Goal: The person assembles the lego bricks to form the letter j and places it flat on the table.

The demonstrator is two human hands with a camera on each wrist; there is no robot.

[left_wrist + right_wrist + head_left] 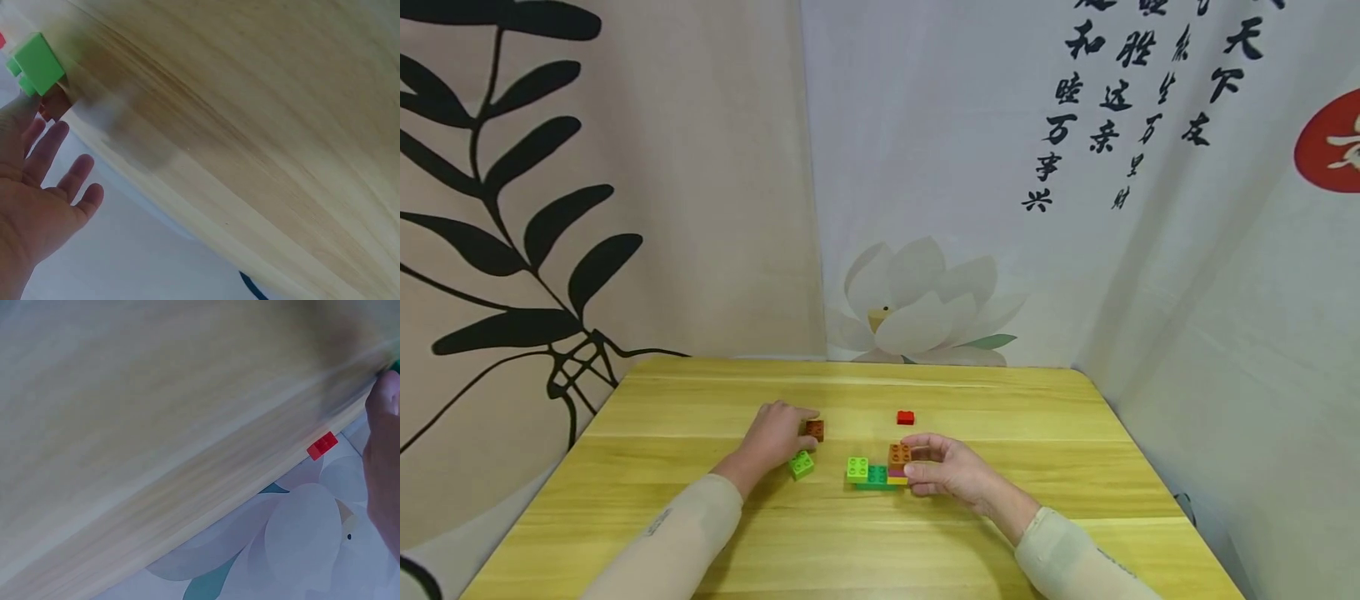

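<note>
My left hand (777,435) reaches over the table's left middle, its index finger and thumb on opposite sides of a dark brown toy brick (815,430), pinching it. A lime green brick (801,464) lies just in front of that thumb; in the left wrist view the green brick (39,64) partly covers the brown one (55,103). My right hand (951,472) grips the right end of a small brick build, thumb and fingers around its orange brick (899,455). That build has a green base (876,476), a lime brick (857,469) at its left, and purple and yellow layers under the orange.
A red brick (906,417) lies alone beyond the build, towards the back of the wooden table (850,550). Behind the table's far edge hangs a pale curtain (925,167) printed with a flower and writing. Another curtain with dark leaves hangs at the left.
</note>
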